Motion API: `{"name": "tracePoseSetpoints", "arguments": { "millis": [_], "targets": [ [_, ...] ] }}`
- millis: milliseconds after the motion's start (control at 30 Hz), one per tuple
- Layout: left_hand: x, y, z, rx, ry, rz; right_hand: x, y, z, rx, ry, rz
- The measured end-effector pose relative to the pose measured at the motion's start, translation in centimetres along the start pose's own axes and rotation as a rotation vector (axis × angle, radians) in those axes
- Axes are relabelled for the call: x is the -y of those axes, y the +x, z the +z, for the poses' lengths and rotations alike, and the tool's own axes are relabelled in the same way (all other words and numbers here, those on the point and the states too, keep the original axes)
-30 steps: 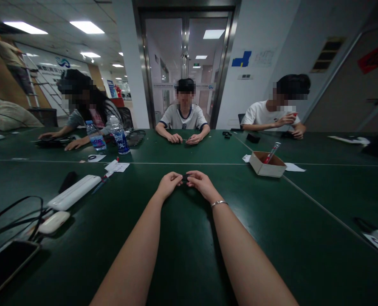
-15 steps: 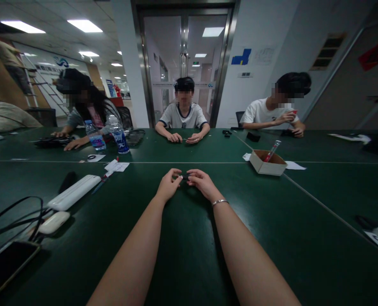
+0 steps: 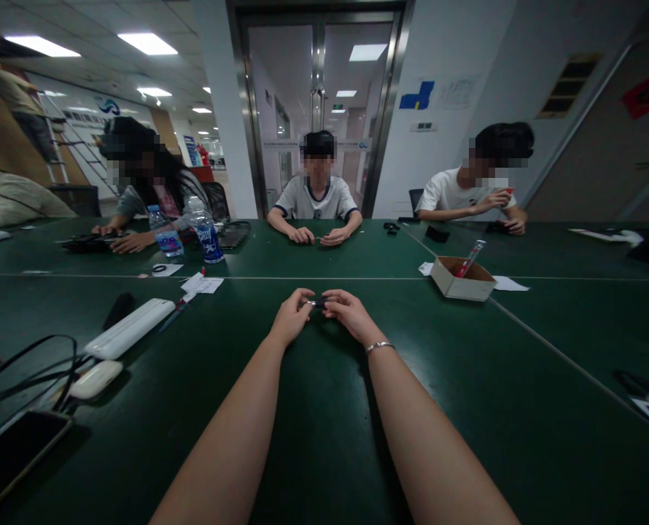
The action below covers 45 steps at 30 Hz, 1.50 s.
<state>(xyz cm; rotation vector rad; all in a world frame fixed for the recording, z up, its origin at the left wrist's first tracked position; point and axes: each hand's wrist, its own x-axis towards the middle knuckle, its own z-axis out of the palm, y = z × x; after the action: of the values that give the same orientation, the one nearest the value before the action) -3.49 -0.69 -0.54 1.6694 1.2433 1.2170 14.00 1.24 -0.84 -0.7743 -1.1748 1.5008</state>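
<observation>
A small dark object with a shiny, silvery left end (image 3: 317, 302) lies between my two hands, just above the green table (image 3: 324, 408). Its exact kind is too small to make out. My left hand (image 3: 292, 316) pinches the shiny end between thumb and fingertips. From the other side, my right hand (image 3: 349, 313) has its thumb and fingers closed on the dark end. A silver bracelet (image 3: 380, 346) circles my right wrist. The fingers hide part of the object.
Left of my arms are a white power strip (image 3: 130, 329), a white case (image 3: 95, 379), black cables and a phone (image 3: 21, 452). Two bottles (image 3: 208, 232) stand farther back. An open cardboard box (image 3: 461, 281) holding a clear tube sits at right. Several people sit around the table.
My hands keep nearly the same grip on the small object. The whole view has shifted very slightly.
</observation>
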Motion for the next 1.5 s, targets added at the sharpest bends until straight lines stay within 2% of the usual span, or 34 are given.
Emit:
{"name": "tracePoseSetpoints", "arguments": {
  "millis": [533,1500],
  "targets": [
    [-0.18,0.04,0.07,-0.013,-0.04,0.018,0.04,-0.06,0.03,0.006,-0.006,0.0],
    [-0.06,0.03,-0.03,0.052,-0.033,0.024,-0.27,0.19,-0.19,0.006,0.001,-0.002]
  ]
}}
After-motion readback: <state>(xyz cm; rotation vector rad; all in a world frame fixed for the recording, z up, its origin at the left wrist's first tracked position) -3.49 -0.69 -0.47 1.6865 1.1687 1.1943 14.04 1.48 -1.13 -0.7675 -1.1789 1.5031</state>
